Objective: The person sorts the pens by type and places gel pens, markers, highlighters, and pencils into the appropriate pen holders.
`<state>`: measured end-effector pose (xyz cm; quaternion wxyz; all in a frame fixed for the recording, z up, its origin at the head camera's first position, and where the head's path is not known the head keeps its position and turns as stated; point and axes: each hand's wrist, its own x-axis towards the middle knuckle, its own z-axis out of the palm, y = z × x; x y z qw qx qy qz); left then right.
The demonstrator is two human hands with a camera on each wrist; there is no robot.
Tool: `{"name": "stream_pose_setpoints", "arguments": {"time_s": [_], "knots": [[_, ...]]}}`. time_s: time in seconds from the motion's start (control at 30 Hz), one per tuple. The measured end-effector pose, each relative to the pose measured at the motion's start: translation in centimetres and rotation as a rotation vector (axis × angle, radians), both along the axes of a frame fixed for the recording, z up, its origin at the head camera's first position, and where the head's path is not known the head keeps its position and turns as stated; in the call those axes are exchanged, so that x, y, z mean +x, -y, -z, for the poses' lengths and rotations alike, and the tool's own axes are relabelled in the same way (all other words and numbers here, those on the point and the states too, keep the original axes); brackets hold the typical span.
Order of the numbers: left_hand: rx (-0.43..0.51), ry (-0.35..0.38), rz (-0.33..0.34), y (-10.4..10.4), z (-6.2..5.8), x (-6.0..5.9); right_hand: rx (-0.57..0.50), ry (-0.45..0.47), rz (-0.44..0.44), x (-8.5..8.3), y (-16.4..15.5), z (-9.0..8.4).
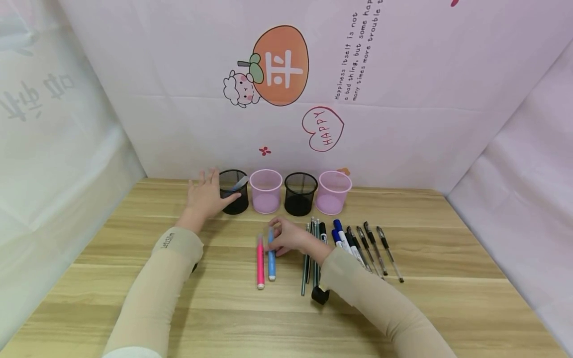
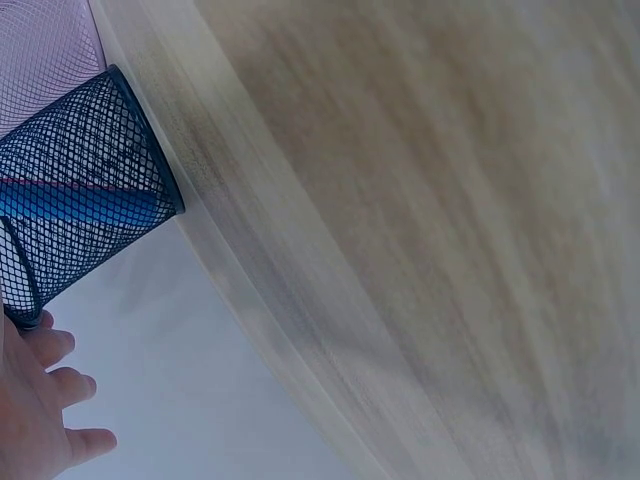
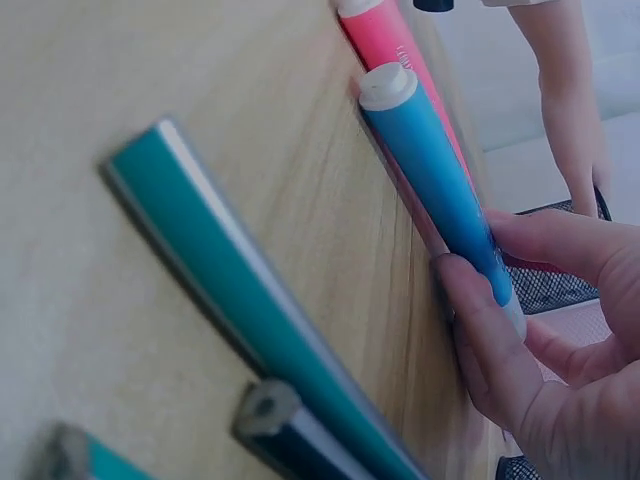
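Blue marker (image 1: 271,253) lies beside the pink marker (image 1: 260,262) on our wooden table (image 1: 447,298), pinched by our right hand (image 1: 291,237). Our left hand (image 1: 205,198) rests against the black mesh cup (image 1: 234,191), thumb round it, fingers straight.

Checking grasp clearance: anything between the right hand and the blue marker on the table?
Nothing visible. The right hand already has its fingers curled round the far end of the blue marker, which lies flat on the wooden table touching the pink marker. The grey-green pencils lie to the hand's right, apart from it.
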<state>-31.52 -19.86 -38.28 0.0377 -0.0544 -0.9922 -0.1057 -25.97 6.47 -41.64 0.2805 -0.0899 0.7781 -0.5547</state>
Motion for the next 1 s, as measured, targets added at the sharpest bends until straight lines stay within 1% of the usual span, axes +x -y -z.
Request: {"name": "stream_pose_setpoints", "arguments": {"time_s": [0.37, 0.57, 0.67, 0.77, 1.0], "knots": [[0.002, -0.008, 0.003, -0.1, 0.0, -0.1, -0.086, 0.04, 0.03, 0.3, -0.3, -0.4], [-0.005, -0.007, 0.002, -0.1, 0.0, -0.1, -0.096, 0.059, 0.036, 0.2, -0.7, -0.6], [-0.003, -0.008, 0.003, -0.1, 0.0, 0.0, -0.121, 0.064, 0.046, -0.1, -0.9, -0.9], [-0.002, -0.01, 0.003, -0.1, 0.0, 0.0, -0.141, 0.053, 0.052, -0.4, -1.2, -1.4], [0.001, -0.01, 0.004, -0.1, -0.1, 0.0, -0.168, 0.014, 0.021, -1.2, -1.5, -2.6]]}}
